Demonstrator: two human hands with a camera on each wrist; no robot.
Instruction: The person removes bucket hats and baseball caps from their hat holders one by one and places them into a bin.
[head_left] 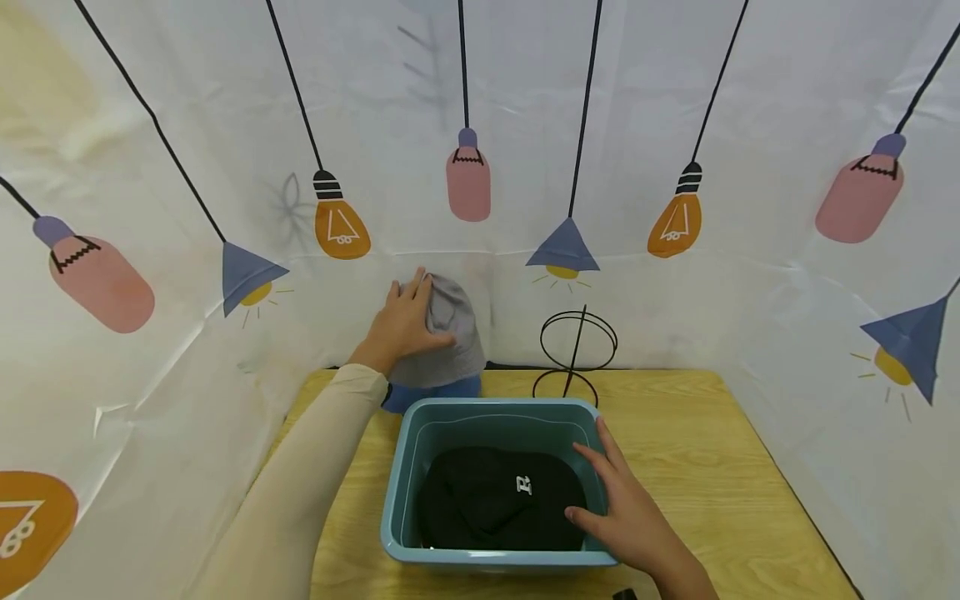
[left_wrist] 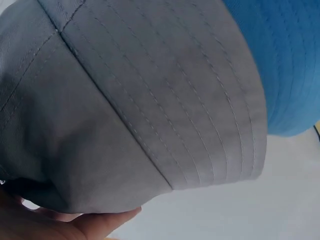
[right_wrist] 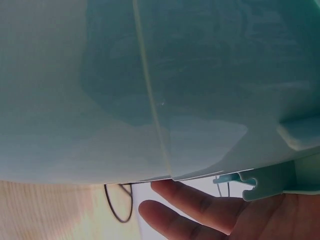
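My left hand [head_left: 406, 327] is at the back left, holding a grey bucket hat [head_left: 451, 367] with the fingers over its crown and the thumb across its front. In the left wrist view the stitched brim of this hat fills most of the picture. A blue bucket hat [head_left: 438, 390] is just below the grey one, partly hidden by it and by the tub. My right hand [head_left: 628, 508] rests at the right rim of a teal plastic tub [head_left: 495, 408], fingers fairly straight and spread. Inside the tub lies a black cap [head_left: 487, 492] with a white letter R.
A black wire stand [head_left: 576, 342] with ring-shaped tiers is behind the tub at the back of the wooden table [head_left: 697, 467]. A white sheet [head_left: 420, 100] printed with lamps hangs around the back and sides. A small dark object [head_left: 624, 594] shows at the front edge of view.
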